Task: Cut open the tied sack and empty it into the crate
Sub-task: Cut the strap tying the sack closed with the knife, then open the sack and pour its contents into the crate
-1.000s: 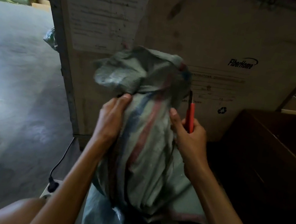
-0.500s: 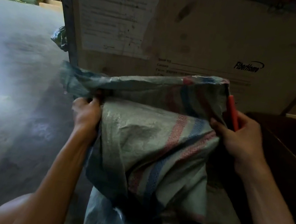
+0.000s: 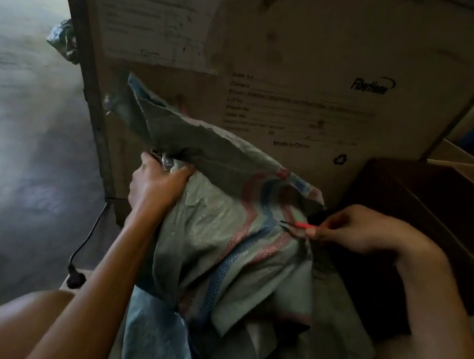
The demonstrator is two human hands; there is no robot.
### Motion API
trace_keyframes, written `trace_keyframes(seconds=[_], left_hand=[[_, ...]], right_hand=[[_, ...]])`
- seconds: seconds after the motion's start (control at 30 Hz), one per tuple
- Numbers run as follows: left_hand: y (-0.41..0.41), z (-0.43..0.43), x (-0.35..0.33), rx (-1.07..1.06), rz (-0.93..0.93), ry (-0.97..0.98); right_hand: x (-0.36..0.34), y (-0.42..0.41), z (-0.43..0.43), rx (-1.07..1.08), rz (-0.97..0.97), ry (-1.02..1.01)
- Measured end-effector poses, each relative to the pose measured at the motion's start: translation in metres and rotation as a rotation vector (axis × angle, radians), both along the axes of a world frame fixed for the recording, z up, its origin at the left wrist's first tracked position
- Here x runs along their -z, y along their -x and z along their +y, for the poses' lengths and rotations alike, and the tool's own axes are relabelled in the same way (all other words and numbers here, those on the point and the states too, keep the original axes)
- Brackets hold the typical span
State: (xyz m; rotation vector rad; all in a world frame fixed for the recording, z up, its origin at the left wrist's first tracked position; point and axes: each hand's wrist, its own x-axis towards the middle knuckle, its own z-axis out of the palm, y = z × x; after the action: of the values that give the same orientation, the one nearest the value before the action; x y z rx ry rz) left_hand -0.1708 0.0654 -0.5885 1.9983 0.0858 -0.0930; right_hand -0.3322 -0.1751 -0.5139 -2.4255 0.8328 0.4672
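Sack low at centre, in front of carton, just left of crate. Mouth looks loose, top flap spread, no tie visible: cutting probably done. Left hand grips bunched mouth edge. Right hand pinches red cutter at sack's right edge. Contents hidden. Emptying into crate not yet done.

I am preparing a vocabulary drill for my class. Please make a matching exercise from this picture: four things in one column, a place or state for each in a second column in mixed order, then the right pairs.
Column one
1. left hand
2. right hand
3. crate
4. black plug

Column two
a. at a cable's end, lower left
b. holds a red-handled cutter
c. dark brown, to the right of the sack
d. grips the sack's upper edge

Pairs: 1-d, 2-b, 3-c, 4-a
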Motion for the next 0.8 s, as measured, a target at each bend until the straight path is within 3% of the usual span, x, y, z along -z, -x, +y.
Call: trace_keyframes(seconds=[0.1,0.2,0.3,0.4,0.57,0.8], left_hand=[[0.004,-0.008,0.013,0.037,0.006,-0.068],[0.009,-0.022,0.024,0.121,0.027,-0.070],[0.017,-0.037,0.029,0.193,-0.008,-0.083],[0.028,-0.047,0.030,0.253,-0.083,-0.128],[0.040,-0.051,0.034,0.332,-0.157,-0.237],[0.047,-0.053,0.038,0.336,-0.223,-0.322]], right_hand=[[-0.011,0.019,-0.003,0.032,-0.117,0.033],[0.005,0.034,-0.013,0.234,-0.334,0.101],[0.056,0.041,-0.032,0.476,-0.411,0.233],[0.147,0.063,-0.041,0.640,-0.264,0.364],[0.285,0.126,0.004,0.671,0.038,0.226],[0.340,0.137,0.032,0.736,0.059,0.117]])
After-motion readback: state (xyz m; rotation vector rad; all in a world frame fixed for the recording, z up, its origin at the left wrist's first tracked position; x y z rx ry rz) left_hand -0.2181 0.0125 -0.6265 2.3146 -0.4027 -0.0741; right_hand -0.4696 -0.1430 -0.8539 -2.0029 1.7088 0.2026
